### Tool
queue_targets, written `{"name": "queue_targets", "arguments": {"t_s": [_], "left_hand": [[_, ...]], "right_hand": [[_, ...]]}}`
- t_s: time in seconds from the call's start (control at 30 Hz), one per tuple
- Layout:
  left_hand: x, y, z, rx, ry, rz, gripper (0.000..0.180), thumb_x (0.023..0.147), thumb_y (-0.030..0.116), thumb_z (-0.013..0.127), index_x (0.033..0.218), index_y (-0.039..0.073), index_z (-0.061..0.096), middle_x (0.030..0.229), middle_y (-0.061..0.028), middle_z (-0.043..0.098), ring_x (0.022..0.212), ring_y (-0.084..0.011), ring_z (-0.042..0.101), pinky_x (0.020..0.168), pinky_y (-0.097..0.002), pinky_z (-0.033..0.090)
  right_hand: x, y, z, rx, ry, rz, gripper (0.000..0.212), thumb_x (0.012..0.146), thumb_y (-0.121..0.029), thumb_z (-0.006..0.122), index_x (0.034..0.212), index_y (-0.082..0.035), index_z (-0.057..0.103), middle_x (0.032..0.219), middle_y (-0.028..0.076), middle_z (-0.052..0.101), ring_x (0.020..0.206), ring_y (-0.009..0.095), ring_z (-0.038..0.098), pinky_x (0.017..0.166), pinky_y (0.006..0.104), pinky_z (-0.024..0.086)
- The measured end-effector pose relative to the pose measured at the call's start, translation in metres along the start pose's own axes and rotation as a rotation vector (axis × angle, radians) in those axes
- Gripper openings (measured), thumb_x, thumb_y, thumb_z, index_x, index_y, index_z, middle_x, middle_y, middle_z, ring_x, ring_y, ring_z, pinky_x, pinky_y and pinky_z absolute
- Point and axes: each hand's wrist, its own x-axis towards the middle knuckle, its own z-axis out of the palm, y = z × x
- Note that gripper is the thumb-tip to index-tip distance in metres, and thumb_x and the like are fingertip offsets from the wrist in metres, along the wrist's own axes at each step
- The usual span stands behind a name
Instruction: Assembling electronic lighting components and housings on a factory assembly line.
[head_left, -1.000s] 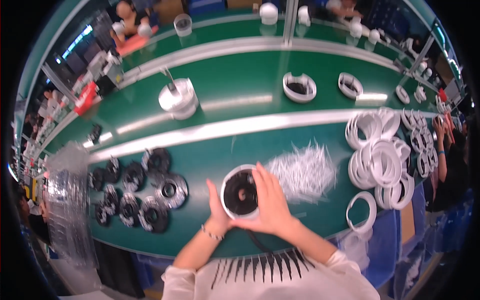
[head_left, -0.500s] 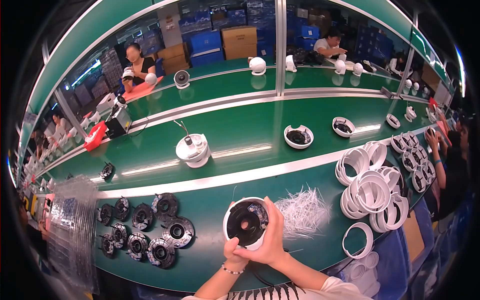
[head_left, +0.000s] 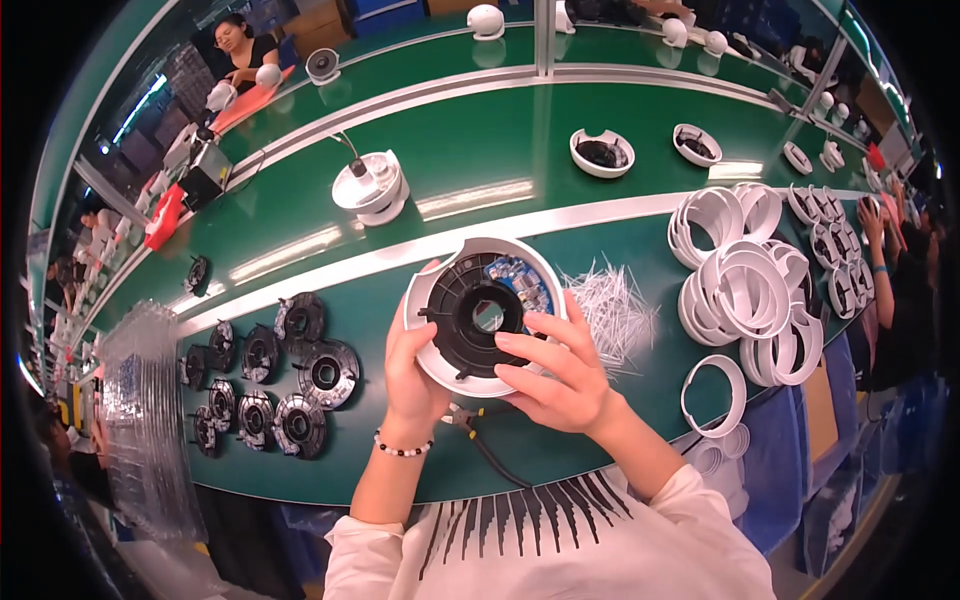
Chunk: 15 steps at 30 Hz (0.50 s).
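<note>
A round white plastic housing (head_left: pixel 548 262) with a black ring-shaped insert (head_left: pixel 455 318) and a small blue circuit board (head_left: pixel 520 278) is held up in front of me. My left hand (head_left: pixel 412 372) grips its left rim, the thumb lying on the front edge. From the right, my right hand (head_left: pixel 565 372) holds the housing, its fingertips resting on the black insert beside the centre hole. Below the housing, a pair of cutting pliers (head_left: pixel 462 418) with black-and-yellow handles lies on the green table, partly hidden by my hands.
Several black ring parts (head_left: pixel 262 352) lie at left, beside stacked clear plastic trays (head_left: pixel 140 410). A heap of thin white strips (head_left: pixel 615 315) and stacked white rings (head_left: pixel 735 290) are at right. Beyond them, a green conveyor (head_left: pixel 460 150) carries a white camera-like unit (head_left: pixel 370 188) and open housings (head_left: pixel 602 153).
The housing has come closer and turned, with its circuit board still toward the upper right. My right-hand fingers have shifted onto its front face. The view has tilted downward, showing the pliers.
</note>
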Motion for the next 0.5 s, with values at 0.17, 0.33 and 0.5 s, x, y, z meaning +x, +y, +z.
{"name": "queue_targets", "arguments": {"t_s": [0.17, 0.33, 0.5], "left_hand": [[0.005, -0.003, 0.008, 0.127, -0.047, 0.042, 0.051, 0.080, 0.014, 0.044, 0.125, -0.005, 0.030, 0.118, -0.0169, 0.046, 0.108, -0.0220, 0.047, 0.092, -0.0320, 0.037], [0.004, -0.006, 0.013, 0.146, -0.104, 0.048, 0.050, 0.083, 0.015, 0.045, 0.126, -0.004, 0.030, 0.118, -0.0149, 0.046, 0.108, -0.0198, 0.046, 0.092, -0.0311, 0.037], [0.005, -0.009, 0.016, 0.152, -0.103, 0.055, 0.044, 0.090, 0.022, 0.039, 0.125, -0.004, 0.032, 0.115, -0.0129, 0.049, 0.105, -0.0164, 0.049, 0.088, -0.0285, 0.040]], "right_hand": [[-0.014, 0.001, -0.001, -0.037, 0.024, 0.070, 0.028, 0.057, -0.007, 0.069, 0.084, -0.010, 0.060, 0.101, 0.005, 0.059, 0.102, 0.025, 0.050, 0.101, 0.0504, 0.021], [-0.021, -0.001, -0.007, -0.059, 0.027, 0.102, 0.029, 0.056, -0.007, 0.070, 0.083, -0.009, 0.060, 0.100, 0.004, 0.059, 0.101, 0.025, 0.050, 0.101, 0.0498, 0.022], [-0.026, -0.003, -0.009, -0.058, 0.094, 0.129, 0.043, 0.059, -0.019, 0.073, 0.097, -0.009, 0.056, 0.110, 0.009, 0.053, 0.108, 0.027, 0.044, 0.100, 0.0474, 0.024]]}}
